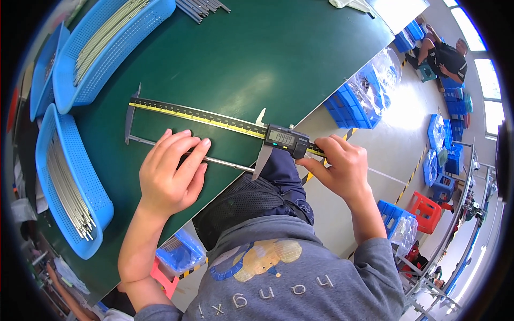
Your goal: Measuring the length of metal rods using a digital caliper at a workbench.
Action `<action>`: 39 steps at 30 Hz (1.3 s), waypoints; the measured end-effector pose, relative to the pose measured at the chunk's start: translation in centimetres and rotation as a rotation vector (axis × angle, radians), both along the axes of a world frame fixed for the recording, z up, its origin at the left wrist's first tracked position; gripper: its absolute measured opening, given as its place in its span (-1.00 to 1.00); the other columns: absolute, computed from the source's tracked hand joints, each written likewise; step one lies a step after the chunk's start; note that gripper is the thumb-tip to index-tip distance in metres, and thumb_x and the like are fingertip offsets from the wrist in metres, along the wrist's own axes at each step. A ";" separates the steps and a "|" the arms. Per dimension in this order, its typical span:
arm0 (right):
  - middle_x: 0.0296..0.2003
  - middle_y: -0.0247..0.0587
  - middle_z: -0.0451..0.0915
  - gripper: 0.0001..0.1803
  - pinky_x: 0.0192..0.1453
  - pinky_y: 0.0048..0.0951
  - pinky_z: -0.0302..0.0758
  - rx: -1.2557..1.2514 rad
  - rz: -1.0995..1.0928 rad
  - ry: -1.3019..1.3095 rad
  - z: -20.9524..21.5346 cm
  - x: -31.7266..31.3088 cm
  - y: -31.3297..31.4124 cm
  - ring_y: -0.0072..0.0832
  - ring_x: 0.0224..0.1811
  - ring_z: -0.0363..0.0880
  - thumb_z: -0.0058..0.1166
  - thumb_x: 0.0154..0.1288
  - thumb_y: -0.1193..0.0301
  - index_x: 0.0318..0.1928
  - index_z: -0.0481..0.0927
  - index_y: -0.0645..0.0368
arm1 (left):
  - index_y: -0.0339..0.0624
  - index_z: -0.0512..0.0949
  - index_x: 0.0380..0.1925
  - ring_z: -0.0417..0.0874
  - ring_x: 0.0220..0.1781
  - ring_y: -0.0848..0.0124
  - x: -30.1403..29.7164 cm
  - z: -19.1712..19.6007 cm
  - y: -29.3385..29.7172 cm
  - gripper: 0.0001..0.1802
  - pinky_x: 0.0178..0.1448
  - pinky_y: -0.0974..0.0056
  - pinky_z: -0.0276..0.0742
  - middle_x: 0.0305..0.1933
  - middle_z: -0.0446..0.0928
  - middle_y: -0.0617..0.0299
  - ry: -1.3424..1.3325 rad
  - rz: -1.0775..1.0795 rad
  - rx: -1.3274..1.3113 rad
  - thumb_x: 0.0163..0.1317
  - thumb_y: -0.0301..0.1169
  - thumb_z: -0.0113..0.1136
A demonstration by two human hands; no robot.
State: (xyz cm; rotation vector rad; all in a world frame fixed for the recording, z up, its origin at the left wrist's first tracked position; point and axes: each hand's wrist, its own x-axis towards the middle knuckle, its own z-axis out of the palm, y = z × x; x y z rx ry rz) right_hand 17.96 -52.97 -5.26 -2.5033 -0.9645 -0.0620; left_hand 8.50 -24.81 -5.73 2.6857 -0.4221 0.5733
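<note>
A long digital caliper (203, 116) with a yellow-edged scale lies across the green table top, its display unit near the table's edge. Between its jaws runs a thin metal rod (227, 163), one end near each jaw. My left hand (168, 179) holds the rod around its middle, fingers bent over it and hiding part of its length. At the caliper's right end, my right hand (345, 167) is closed on the beam, with the thumb beside the display unit.
Blue perforated baskets (101, 200) with many metal rods stand along the table's left side. More dark rods (201, 8) lie at the far edge. Beyond the table's right edge are blue crates (348, 107), a red stool (425, 211) and a seated person (450, 59).
</note>
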 end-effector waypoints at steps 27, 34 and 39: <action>-0.61 -0.27 0.43 -0.69 -0.61 -0.36 0.34 0.051 0.006 0.079 0.0 0.8 -0.5 -0.33 -0.66 0.46 0.29 -0.02 0.24 -0.32 0.55 0.15 | -0.26 0.60 -0.38 0.61 -0.42 0.36 2.5 6.8 3.0 -0.82 -0.39 0.33 0.56 -0.32 0.56 0.20 -0.367 0.047 0.244 -0.06 -0.53 0.26; -0.63 -0.23 0.41 -0.73 -0.63 -0.40 0.27 0.093 0.107 -0.013 0.1 0.8 -0.3 -0.35 -0.69 0.39 0.29 -0.04 0.37 -0.35 0.53 0.21 | -0.16 0.58 -0.46 0.58 -0.33 0.11 12.1 4.0 15.8 -0.92 -0.29 0.04 0.48 -0.31 0.50 0.12 -0.213 0.492 0.143 0.02 -0.49 0.12; -0.60 -0.14 0.42 -0.72 -0.57 -0.39 0.23 0.102 0.065 0.032 -1.3 0.9 -1.6 -0.34 -0.64 0.35 0.24 -0.02 0.43 -0.31 0.52 0.35 | -0.14 0.67 -0.47 0.64 -0.36 0.10 13.3 2.5 16.6 -0.83 -0.23 0.12 0.52 -0.45 0.62 0.02 0.157 0.660 -0.304 0.03 -0.32 0.18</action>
